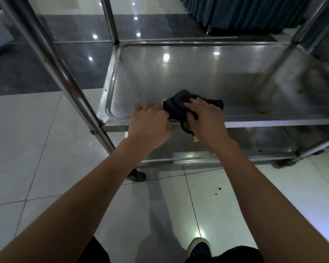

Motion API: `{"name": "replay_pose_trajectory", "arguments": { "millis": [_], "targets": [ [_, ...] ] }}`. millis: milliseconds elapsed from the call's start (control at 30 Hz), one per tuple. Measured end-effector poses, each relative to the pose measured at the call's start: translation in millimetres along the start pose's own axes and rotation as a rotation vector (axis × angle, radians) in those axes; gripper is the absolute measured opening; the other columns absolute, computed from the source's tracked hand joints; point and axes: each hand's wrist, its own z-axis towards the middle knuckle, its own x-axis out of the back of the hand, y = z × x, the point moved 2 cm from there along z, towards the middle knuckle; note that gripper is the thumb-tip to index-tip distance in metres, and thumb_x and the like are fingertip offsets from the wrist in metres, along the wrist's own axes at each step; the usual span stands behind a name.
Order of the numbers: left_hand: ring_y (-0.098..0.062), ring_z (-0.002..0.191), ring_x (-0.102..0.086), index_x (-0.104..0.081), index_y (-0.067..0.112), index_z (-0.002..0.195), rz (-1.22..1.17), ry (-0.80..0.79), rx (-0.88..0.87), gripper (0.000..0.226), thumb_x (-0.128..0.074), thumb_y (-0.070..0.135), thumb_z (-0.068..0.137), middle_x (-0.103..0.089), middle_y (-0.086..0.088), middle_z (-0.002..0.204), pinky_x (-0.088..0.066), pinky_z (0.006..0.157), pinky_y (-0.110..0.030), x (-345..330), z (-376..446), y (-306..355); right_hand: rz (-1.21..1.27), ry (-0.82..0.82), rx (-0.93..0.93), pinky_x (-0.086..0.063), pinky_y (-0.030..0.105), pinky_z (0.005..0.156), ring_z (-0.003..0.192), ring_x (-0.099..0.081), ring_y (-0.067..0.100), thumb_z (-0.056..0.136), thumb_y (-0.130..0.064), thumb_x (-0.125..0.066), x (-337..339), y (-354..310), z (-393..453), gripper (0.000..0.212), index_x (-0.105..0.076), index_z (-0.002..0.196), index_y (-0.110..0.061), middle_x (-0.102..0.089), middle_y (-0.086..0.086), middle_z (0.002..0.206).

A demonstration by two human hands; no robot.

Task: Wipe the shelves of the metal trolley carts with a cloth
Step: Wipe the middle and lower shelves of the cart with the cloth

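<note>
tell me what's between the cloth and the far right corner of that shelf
In the head view, mostly bare metal shelf beyond the dark cloth, with some yellowish grime specks toward the right. Nothing else sits there.

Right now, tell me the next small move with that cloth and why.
Probably sweep the dark cloth, gripped by the right hand, rightward along the middle shelf: yellowish specks show near its front right, while the left hand rests at the front rim.
</note>
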Motion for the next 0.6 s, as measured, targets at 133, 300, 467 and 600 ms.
{"name": "replay_pose_trajectory", "arguments": {
  "millis": [133,300,467,600],
  "targets": [
    [-0.024,0.078,-0.055,-0.068,0.020,0.074,0.029,0.032,0.008,0.020,-0.050,0.024,0.081,-0.062,-0.001,0.078,-0.029,0.073,-0.036,-5.9,4.2,8.1,-0.001,0.028,-0.048,-0.027,0.045,0.118,0.142,-0.041,0.017,0.100,-0.023,-0.052,13.1,24.3,-4.2,0.036,-0.062,0.135,-0.023,-0.053,-0.001,0.147],
    [-0.020,0.067,-0.048,-0.070,0.019,0.070,0.024,0.094,-0.001,0.023,-0.051,0.019,0.082,-0.056,0.003,0.067,-0.028,0.070,-0.033,-9.6,0.8,5.1,-0.036,0.060,-0.108,-0.030,0.044,0.117,0.142,-0.042,0.017,0.100,-0.022,-0.052,29.6,58.7,-6.2,0.036,-0.062,0.135,-0.023,-0.054,0.000,0.147],
    [-0.024,0.067,-0.052,-0.072,0.019,0.071,0.014,0.095,0.008,0.026,-0.048,0.019,0.079,-0.057,0.002,0.066,-0.030,0.070,-0.034,-12.4,2.4,5.5,-0.058,0.132,-0.237,-0.032,0.042,0.116,0.141,-0.043,0.017,0.098,-0.019,-0.052,48.9,94.2,-6.7,0.036,-0.065,0.131,-0.022,-0.055,0.000,0.145],
    [-0.026,0.066,-0.053,-0.073,0.019,0.068,-0.022,0.137,0.005,0.029,-0.044,0.019,0.076,-0.057,0.001,0.063,-0.031,0.070,-0.035,-12.2,4.1,7.1,-0.084,0.140,-0.308,-0.031,0.043,0.117,0.142,-0.041,0.017,0.098,-0.019,-0.050,57.5,107.9,-5.6,0.037,-0.065,0.132,-0.024,-0.054,-0.003,0.147]
  ]
}}
